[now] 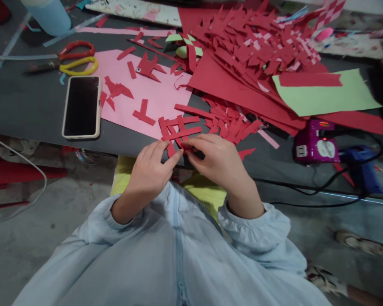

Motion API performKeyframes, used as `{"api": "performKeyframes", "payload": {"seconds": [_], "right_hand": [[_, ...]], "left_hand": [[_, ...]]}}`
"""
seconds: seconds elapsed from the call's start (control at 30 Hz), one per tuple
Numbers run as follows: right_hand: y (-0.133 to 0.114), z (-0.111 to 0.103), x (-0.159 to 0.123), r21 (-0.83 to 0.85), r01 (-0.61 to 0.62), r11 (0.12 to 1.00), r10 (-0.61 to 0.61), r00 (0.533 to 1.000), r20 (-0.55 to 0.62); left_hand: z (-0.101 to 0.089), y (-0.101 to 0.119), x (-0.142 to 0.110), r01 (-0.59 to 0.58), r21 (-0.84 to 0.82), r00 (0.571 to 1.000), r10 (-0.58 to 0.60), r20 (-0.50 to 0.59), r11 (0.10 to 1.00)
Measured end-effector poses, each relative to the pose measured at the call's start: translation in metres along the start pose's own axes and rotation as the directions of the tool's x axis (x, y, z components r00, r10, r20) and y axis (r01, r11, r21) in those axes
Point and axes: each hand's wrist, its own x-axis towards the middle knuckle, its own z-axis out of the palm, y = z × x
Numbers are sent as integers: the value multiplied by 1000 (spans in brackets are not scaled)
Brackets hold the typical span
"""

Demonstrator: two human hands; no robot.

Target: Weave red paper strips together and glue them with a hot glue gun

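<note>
At the table's front edge my right hand (221,163) pinches a small piece of red paper strip (186,146), partly hidden by the fingertips. My left hand (149,168) is curled beside it, its thumb and fingertips on the same red paper. Just beyond the hands lie crossed red paper strips (181,134). A loose pile of red strips (231,123) spreads to their right. On a pink paper sheet (114,68) rest a folded red paper fish (148,68) with an eye and several red scraps (117,89).
A phone (82,107) and scissors (78,59) lie left, with a bottle (49,17) behind. Red sheets (242,89), a heap of woven red pieces (258,42) and a green sheet (331,97) fill the right. A purple box (315,142) and blue glue gun (361,168) trail cables.
</note>
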Motion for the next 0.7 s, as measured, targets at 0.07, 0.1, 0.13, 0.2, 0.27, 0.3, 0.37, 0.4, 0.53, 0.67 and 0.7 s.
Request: {"api": "performKeyframes", "payload": {"seconds": [0.07,0.1,0.13,0.2,0.27,0.3,0.37,0.4,0.53,0.67,0.7], "right_hand": [[1,1,-1,20,6,1000,-5,1000,-27],[2,2,-2,28,11,1000,-9,999,-42],[3,2,-3,34,15,999,-14,998,-53],[4,2,-4,43,25,999,-22,998,-66],[6,2,-5,54,26,998,-22,998,-61],[6,2,-5,59,24,998,-21,998,-54],[7,1,-5,66,19,998,-16,999,-48],[7,1,-5,67,16,998,-13,999,-51],[9,1,-5,79,9,997,-5,999,-50],[9,0,-4,102,4,995,-2,1000,-24],[9,0,-4,108,7,994,-4,1000,-23]], "left_hand": [[0,0,-1,2,-8,1000,-1,17,1000],[0,0,-1,2,-11,1000,-2,25,1000],[0,0,-1,5,-15,1000,-5,30,1000],[-1,0,-1,13,-26,999,-12,33,1000],[-1,0,-1,20,-39,999,-19,32,999],[-1,1,-1,21,-44,999,-20,29,999],[-1,1,-1,21,-44,999,-19,28,999],[-1,1,-1,20,-41,999,-19,29,999],[-1,0,0,12,-27,999,-11,30,1000],[-1,0,1,2,6,1000,-2,15,1000],[-2,0,1,2,13,1000,-2,13,1000]]}}
